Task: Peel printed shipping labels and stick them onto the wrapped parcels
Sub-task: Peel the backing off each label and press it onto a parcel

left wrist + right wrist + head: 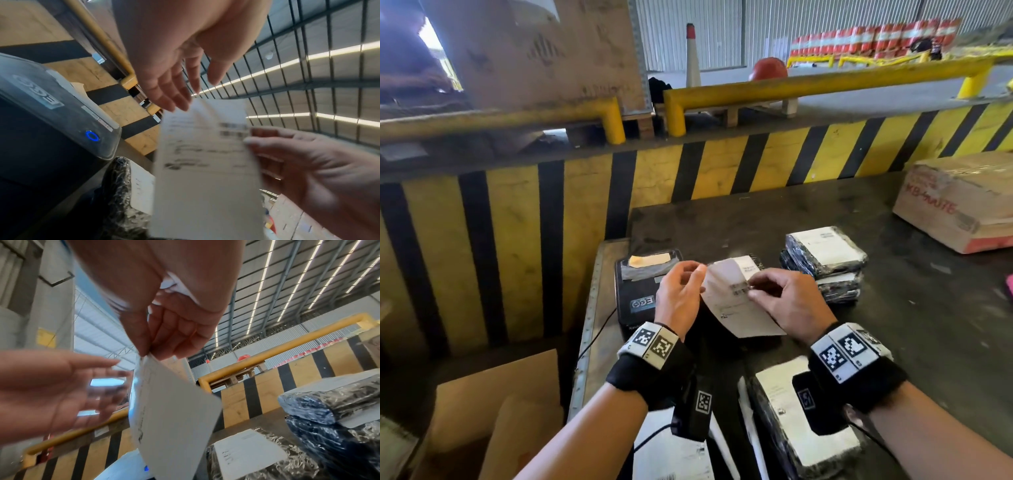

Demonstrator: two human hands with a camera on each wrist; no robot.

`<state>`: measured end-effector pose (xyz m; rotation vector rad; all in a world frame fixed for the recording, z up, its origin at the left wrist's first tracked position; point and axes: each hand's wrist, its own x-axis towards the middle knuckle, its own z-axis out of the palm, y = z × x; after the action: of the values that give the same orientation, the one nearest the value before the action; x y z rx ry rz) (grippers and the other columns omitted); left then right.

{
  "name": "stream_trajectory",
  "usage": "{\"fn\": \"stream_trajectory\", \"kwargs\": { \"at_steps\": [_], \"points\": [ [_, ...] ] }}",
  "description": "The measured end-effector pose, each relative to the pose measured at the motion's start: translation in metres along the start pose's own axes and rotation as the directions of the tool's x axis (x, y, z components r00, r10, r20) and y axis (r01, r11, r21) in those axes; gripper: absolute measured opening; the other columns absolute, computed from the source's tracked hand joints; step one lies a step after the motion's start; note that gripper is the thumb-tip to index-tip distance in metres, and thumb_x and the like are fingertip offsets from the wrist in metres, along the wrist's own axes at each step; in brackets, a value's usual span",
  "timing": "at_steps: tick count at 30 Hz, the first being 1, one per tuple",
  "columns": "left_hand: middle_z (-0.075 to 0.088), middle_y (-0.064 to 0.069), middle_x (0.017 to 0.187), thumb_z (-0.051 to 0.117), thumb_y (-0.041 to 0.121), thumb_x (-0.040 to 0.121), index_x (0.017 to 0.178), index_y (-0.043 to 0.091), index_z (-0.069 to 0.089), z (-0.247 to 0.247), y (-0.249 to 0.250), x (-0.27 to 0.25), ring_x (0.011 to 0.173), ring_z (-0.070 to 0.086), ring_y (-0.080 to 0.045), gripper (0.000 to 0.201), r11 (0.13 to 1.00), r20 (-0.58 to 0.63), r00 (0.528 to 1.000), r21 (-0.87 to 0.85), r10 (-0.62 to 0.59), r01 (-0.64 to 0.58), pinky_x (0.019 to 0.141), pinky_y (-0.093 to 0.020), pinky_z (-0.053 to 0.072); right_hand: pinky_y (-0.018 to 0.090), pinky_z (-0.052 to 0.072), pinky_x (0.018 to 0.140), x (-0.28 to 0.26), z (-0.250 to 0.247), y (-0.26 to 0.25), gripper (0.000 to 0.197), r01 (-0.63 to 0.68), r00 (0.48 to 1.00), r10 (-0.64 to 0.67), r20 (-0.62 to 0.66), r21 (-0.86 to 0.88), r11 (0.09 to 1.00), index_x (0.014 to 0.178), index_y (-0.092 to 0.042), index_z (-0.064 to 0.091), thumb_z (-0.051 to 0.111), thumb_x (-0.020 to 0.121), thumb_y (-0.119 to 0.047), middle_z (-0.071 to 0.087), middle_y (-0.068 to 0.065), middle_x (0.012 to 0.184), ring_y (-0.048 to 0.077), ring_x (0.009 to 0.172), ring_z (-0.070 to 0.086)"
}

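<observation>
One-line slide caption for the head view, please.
Right hand pinches a printed shipping label while the left hand reaches its corner, beside the label printer and stacked wrapped parcels.

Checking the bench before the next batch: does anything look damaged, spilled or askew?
Nothing looks damaged or spilled. The stack of wrapped parcels sits slightly uneven, each parcel offset from the next.

The label (205,162) print is blurred — unreadable; the nearest parcel (801,431) seems cut off by the frame's edge.
</observation>
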<state>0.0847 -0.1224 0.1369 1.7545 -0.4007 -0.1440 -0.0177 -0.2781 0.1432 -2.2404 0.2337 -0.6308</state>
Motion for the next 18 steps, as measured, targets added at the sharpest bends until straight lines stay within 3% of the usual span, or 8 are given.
{"fn": "stream_trajectory", "kwargs": {
  "at_steps": [3, 6, 10, 13, 18],
  "points": [
    [0.066, 0.005, 0.106, 0.055, 0.043, 0.092, 0.11, 0.027, 0.058, 0.017, -0.01, 0.018, 0.097, 0.063, -0.014, 0.024, 0.984, 0.068, 0.993, 0.157, -0.095, 0.083, 0.091, -0.041, 0.054, 0.001, 0.044, 0.071, 0.023, -0.021, 0.019, 0.013, -0.068, 0.997, 0.07, -0.019, 0.108, 0.992, 0.09, -0.012, 0.073, 0.074, 0.077, -0.01, 0.071, -0.002, 0.085, 0.007, 0.077, 0.064],
    [0.068, 0.003, 0.102, 0.057, 0.034, 0.093, 0.113, 0.02, 0.057, 0.041, -0.007, 0.03, 0.094, 0.065, -0.014, 0.025, 0.981, 0.124, 0.982, 0.152, -0.141, 0.122, 0.087, -0.037, 0.056, 0.003, 0.046, 0.071, 0.045, -0.041, 0.039, 0.012, -0.103, 0.994, 0.106, -0.008, 0.182, 0.978, 0.088, -0.016, 0.071, 0.074, 0.078, -0.01, 0.07, -0.002, 0.085, 0.009, 0.078, 0.064],
    [0.072, -0.004, 0.093, 0.065, 0.016, 0.089, 0.107, 0.01, 0.061, 0.069, -0.001, 0.05, 0.086, 0.07, -0.018, 0.019, 0.986, 0.155, 0.983, 0.146, -0.098, 0.075, 0.079, -0.033, 0.056, 0.028, 0.053, 0.084, 0.073, -0.057, 0.074, 0.014, -0.135, 0.99, 0.14, -0.01, 0.203, 0.97, 0.085, -0.024, 0.069, 0.074, 0.077, -0.013, 0.071, -0.001, 0.087, 0.016, 0.085, 0.067],
    [0.073, -0.005, 0.089, 0.069, 0.008, 0.084, 0.106, 0.01, 0.061, 0.085, -0.006, 0.066, 0.085, 0.07, -0.017, 0.024, 0.978, 0.12, 0.989, 0.196, -0.091, 0.067, 0.082, -0.034, 0.057, 0.035, 0.054, 0.087, 0.092, -0.058, 0.101, 0.016, -0.168, 0.986, 0.168, 0.019, 0.237, 0.957, 0.085, -0.025, 0.067, 0.074, 0.078, -0.013, 0.071, -0.001, 0.089, 0.018, 0.088, 0.067],
    [0.073, -0.002, 0.082, 0.071, 0.009, 0.082, 0.104, 0.013, 0.063, 0.102, -0.017, 0.094, 0.083, 0.07, -0.018, 0.024, 0.956, 0.065, 0.989, 0.27, -0.134, 0.112, 0.087, -0.039, 0.055, 0.028, 0.052, 0.085, 0.117, -0.043, 0.133, 0.022, -0.208, 0.976, 0.188, 0.107, 0.217, 0.954, 0.099, -0.017, 0.068, 0.075, 0.079, -0.02, 0.07, 0.001, 0.1, 0.017, 0.092, 0.065]
  ]
}}
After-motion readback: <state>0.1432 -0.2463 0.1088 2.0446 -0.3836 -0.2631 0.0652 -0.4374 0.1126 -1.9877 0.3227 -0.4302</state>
